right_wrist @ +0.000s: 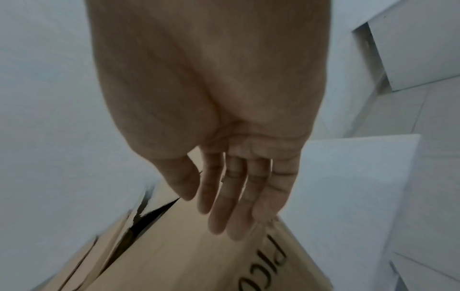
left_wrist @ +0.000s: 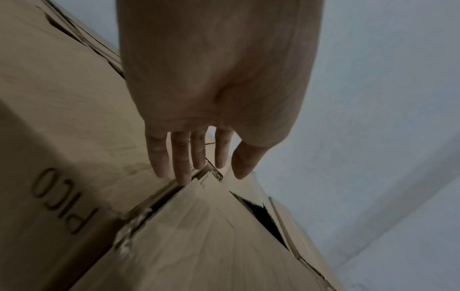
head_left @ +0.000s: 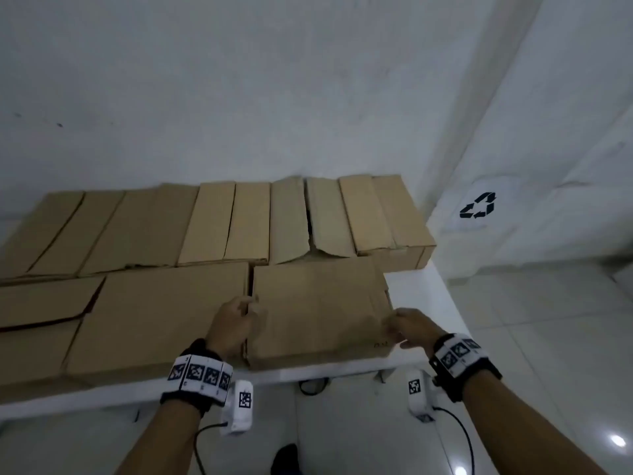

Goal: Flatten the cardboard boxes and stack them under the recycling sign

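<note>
A closed brown cardboard box sits at the near right of the white table. My left hand is at its left edge, in the seam beside a wider box. In the left wrist view the left hand has straight fingers, their tips touching the box edge. My right hand lies over the box's right edge. Seen from the right wrist, the right hand has fingers extended over the box, gripping nothing. A black recycling sign is on the wall, low at the right.
Several more cardboard boxes line the back of the table against the wall, one with a sagging top flap. Another box sits at the near left. White tiled floor lies under the sign, right of the table.
</note>
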Demonstrator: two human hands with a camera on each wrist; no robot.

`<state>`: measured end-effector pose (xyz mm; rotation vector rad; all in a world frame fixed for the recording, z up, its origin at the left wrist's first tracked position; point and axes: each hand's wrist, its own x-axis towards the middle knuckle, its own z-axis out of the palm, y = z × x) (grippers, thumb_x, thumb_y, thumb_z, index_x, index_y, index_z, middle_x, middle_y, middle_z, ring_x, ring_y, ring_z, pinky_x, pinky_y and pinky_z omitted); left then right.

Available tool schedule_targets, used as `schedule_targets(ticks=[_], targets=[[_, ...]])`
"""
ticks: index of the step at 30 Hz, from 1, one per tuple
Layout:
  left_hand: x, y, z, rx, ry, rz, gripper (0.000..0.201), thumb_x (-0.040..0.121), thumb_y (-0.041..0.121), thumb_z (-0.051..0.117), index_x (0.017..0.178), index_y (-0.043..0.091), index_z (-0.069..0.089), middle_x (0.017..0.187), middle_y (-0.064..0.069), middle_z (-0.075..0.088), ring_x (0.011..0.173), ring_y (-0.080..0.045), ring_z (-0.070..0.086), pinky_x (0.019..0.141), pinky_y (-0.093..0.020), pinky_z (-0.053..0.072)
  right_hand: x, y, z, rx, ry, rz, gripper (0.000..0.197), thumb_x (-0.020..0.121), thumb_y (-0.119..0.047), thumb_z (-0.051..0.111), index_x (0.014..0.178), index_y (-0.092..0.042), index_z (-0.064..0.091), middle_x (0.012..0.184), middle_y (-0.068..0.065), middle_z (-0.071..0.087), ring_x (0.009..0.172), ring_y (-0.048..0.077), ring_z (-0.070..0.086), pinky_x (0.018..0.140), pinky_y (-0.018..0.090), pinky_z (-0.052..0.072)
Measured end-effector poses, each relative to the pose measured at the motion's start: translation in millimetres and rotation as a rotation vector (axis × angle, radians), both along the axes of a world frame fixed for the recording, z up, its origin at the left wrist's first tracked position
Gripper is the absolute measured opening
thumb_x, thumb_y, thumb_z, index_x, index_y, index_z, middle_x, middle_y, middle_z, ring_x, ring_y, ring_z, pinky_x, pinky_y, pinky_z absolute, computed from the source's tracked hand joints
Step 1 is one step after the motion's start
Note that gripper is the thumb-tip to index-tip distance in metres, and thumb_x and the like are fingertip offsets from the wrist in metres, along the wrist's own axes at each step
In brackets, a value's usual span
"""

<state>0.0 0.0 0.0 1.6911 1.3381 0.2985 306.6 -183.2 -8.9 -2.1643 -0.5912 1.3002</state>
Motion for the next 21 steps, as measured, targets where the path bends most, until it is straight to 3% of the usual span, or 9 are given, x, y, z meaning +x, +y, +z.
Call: schedule_targets(ticks=[3,7,10,12,16,18,21], targets=[[3,19,-6,0.018,0.044,-0.080,0.041,0.098,0.018,0.049,0.138,0.009,0.047,0.137,-0.006,0.054,0.113,-0.016,0.051,0.088,-0.024,0.036,13,22,-11,0.035,-0.106,-0.138,0.018,0.084,-0.021,0.058,0.100,-0.014,0.064,0.104,0.017,0.067,0.089,0.032,0.064,0.072,0.041,0.057],[0,34,-27,-0.082,0.086,-0.153,0.046,0.096,0.023,0.053,0.141,0.016,0.045,0.143,-0.004,0.049,0.127,-0.020,0.048,0.089,-0.023,0.040,28,46,-22,0.005,-0.178,-0.238,0.031,0.083,-0.023,0.060,0.113,-0.015,0.060,0.111,0.014,0.064,0.098,0.033,0.063,0.068,0.034,0.054],[-1,41,-36,-0.008,0.104,-0.141,0.042,0.091,0.018,0.058,0.132,0.018,0.051,0.132,-0.005,0.057,0.116,-0.018,0.055,0.074,-0.018,0.041,34,62,-31,-0.029,-0.263,-0.167,0.036,0.084,-0.024,0.059,0.118,-0.014,0.062,0.116,0.012,0.063,0.103,0.031,0.061,0.088,0.044,0.055],[1,44,-38,0.047,0.121,-0.134,0.041,0.088,0.012,0.059,0.129,0.017,0.053,0.124,-0.005,0.061,0.105,-0.014,0.056,0.070,-0.017,0.042,36,71,-32,-0.049,-0.326,-0.096,0.030,0.086,-0.022,0.056,0.111,-0.010,0.066,0.110,0.010,0.065,0.103,0.032,0.062,0.093,0.046,0.053],[7,42,-37,0.070,0.137,-0.093,0.043,0.085,0.003,0.061,0.125,0.015,0.057,0.110,-0.002,0.062,0.096,-0.011,0.054,0.072,-0.018,0.045,39,82,-25,-0.119,-0.385,-0.012,0.022,0.081,-0.018,0.056,0.067,-0.005,0.066,0.075,0.012,0.065,0.080,0.034,0.066,0.078,0.041,0.058],[11,41,-37,0.114,0.121,-0.082,0.039,0.085,0.001,0.057,0.122,0.014,0.061,0.102,0.000,0.063,0.090,-0.011,0.056,0.062,-0.008,0.042,43,88,-22,-0.143,-0.374,0.027,0.022,0.084,-0.018,0.055,0.068,-0.007,0.065,0.076,0.012,0.064,0.075,0.032,0.063,0.073,0.037,0.056],[14,39,-36,0.171,0.076,-0.052,0.035,0.089,-0.001,0.048,0.116,0.014,0.065,0.100,-0.001,0.068,0.081,-0.010,0.060,0.055,-0.003,0.043,50,95,-18,-0.166,-0.362,0.079,0.020,0.086,-0.015,0.055,0.068,-0.007,0.060,0.069,0.011,0.058,0.061,0.026,0.054,0.057,0.029,0.047]])
